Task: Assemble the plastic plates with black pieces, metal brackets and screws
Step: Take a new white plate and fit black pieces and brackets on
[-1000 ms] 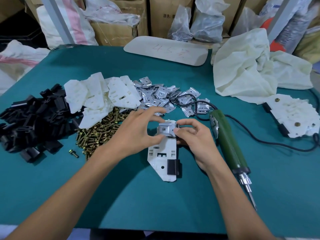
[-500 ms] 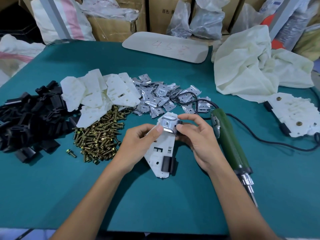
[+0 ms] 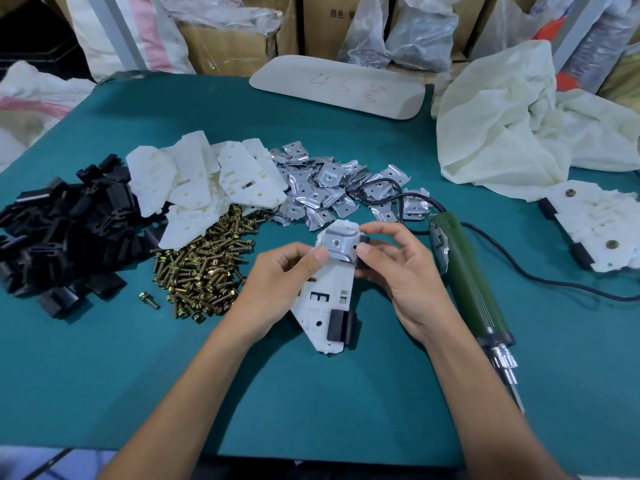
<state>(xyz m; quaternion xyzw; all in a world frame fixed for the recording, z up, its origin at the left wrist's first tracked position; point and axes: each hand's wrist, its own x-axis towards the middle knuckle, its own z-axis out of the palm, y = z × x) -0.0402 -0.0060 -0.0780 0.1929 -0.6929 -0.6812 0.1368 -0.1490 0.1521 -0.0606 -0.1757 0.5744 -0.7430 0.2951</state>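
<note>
**Seating the bracket.** The left hand (image 3: 277,282) grips the left edge of a white plate (image 3: 325,299), held tilted just above the surface (image 3: 311,393), with its thumb against the metal bracket (image 3: 337,244) at the plate's far end. The right hand (image 3: 405,271) pinches the bracket's right side between thumb and forefinger. A black piece (image 3: 339,325) is already clipped on at the plate's near right edge. The bracket's hole shows no screw.

The next move likely calls for one hand to let go and pick a screw from the screw heap (image 3: 204,268) just left of the hands. It would then take the electric screwdriver (image 3: 467,278) lying beside the right hand, with the bracket held square meanwhile.

No part sits in a container. Spare plates (image 3: 207,181), spare brackets (image 3: 318,192) and a black heap (image 3: 62,226) lie loose on the surface, and finished plates (image 3: 602,223) are stacked far right. Cardboard boxes (image 3: 221,46) and plastic bags (image 3: 415,32) stand behind; their contents cannot be made out
</note>
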